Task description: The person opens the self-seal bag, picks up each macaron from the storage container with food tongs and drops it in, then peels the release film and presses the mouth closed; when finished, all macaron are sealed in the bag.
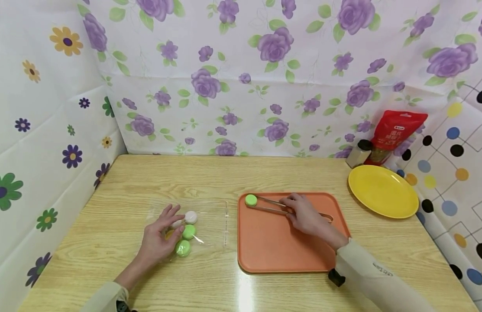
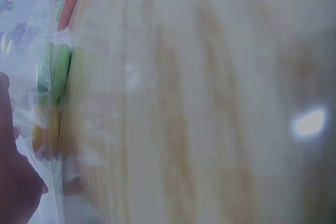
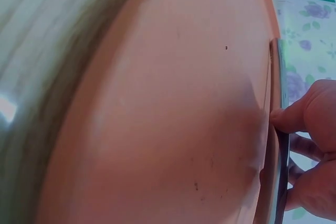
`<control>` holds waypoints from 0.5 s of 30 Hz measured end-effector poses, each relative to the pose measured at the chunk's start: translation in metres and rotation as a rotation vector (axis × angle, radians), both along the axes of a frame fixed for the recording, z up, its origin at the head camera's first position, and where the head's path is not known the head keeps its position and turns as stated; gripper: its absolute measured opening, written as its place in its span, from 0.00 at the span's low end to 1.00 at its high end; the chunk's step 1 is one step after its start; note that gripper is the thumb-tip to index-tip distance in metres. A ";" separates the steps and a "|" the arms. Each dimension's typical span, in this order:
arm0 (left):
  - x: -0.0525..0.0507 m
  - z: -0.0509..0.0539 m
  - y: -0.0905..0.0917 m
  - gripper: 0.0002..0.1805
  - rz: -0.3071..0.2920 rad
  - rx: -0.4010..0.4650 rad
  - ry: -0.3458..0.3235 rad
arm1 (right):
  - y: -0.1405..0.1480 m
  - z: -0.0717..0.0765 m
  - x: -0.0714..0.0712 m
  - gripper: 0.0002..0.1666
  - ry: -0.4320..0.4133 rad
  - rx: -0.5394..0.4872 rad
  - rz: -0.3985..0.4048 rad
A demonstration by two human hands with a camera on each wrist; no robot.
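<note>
- Left hand [image 1: 156, 238], at nine o'clock of the orange tray [image 1: 279, 253]: grip spread over a clear bag [image 1: 212, 225], perhaps steadying it; round pieces [image 1: 189, 232] beside its fingers.
- Green disc [image 1: 250, 200]: tray's ten o'clock, between the tips of the tongs [image 1: 270, 210], likely so it cannot slip.
- Right hand [image 1: 306, 215]: grip pinches the tongs mid-length, seemingly for control.
- Yellow plate [image 1: 383, 191]: tray's two o'clock, seemingly kept aside.

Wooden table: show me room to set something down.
Free: the strip between flowered cloth and orange tray; the tray's near left part. Crowded: around left hand and green discs; around the tongs; far right, with yellow plate and red pouch.
</note>
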State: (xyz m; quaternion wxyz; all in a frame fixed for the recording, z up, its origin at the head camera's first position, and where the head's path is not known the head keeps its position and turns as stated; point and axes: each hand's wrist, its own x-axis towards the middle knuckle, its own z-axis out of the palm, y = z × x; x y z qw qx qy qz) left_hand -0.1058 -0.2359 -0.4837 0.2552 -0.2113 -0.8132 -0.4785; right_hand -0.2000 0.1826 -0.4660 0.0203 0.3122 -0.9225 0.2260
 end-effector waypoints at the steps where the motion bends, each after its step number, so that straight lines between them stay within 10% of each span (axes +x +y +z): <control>1: 0.000 -0.001 -0.001 0.17 -0.001 -0.001 -0.001 | 0.000 0.000 0.000 0.23 0.007 0.001 0.000; 7: -0.005 -0.014 -0.009 0.19 0.005 -0.002 -0.020 | 0.000 0.003 0.003 0.24 0.048 -0.011 0.025; 15: 0.003 0.008 0.005 0.18 0.003 0.003 0.001 | -0.001 0.011 0.012 0.23 0.155 -0.006 0.105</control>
